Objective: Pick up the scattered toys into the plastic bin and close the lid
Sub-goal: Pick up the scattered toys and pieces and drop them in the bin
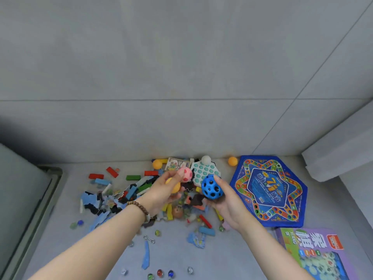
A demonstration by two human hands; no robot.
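Grey tiled floor (181,249) serves as the work surface, toys heaped against a wall. Nearest, marbles (160,272) lie loose, having likely rolled clear of the heap. Left hand (165,196) cups a yellow ball (175,186) in the palm and pinches a pink ball (186,174) at the fingertips, apparently to carry two per trip. Right hand (226,201) wraps curled fingers around a blue ball (212,187). Blocks (133,177) and puzzle scraps (94,201) remain beneath. Beyond, a board (270,190) lies flat. A grey edge (54,178) at left may be the bin; uncertain.
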